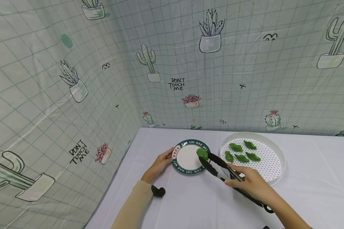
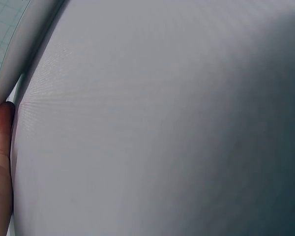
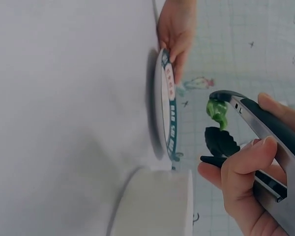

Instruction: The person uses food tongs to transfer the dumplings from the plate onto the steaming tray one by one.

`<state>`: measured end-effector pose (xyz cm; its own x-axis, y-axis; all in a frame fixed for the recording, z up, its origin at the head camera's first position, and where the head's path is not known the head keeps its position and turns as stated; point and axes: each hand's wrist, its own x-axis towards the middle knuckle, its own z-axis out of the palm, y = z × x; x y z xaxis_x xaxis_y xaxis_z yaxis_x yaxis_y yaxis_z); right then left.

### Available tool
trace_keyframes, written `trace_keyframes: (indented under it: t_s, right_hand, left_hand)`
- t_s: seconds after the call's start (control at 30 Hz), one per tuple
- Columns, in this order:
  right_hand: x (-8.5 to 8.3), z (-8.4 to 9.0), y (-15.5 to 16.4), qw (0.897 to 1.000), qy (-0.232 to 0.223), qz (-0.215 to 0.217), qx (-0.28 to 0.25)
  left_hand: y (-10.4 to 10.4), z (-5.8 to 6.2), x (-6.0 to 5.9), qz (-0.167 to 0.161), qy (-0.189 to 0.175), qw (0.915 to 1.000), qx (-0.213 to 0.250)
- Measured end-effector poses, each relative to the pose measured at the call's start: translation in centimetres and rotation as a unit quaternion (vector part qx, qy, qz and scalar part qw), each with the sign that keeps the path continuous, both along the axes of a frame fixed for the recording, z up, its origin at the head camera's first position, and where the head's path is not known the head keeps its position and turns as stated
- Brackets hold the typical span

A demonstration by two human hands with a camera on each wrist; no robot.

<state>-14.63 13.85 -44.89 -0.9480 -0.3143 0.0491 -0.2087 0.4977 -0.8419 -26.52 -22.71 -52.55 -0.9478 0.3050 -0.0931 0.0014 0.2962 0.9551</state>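
Observation:
My right hand grips black-and-silver tongs. At their tips is a green dumpling-shaped piece, above the right part of a white plate with a lettered dark-green rim. In the right wrist view the green piece sits against one tong tip, well off the plate. My left hand holds the plate's left edge, thumb on the rim. Only a few fingers show in the left wrist view, at the plate's edge.
Right of the plate stands a round white perforated tray with several green dumpling-shaped pieces. A small black object lies near my left wrist. Cloth walls printed with cacti rise behind and left of the white-covered table.

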Motion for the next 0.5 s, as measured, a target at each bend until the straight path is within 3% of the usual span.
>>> trace_keyframes:
  t_s: [0.27, 0.5]
  right_hand:
    - [1.7, 0.0, 3.7, 1.0, -0.023, -0.019, 0.006]
    - [3.0, -0.3, 6.9, 0.998, -0.026, -0.026, 0.049]
  left_hand:
    - [0.1, 0.2, 0.1, 0.001, -0.005, 1.0, 0.0]
    - [0.0, 0.0, 0.0, 0.0, -0.002, 1.0, -0.003]
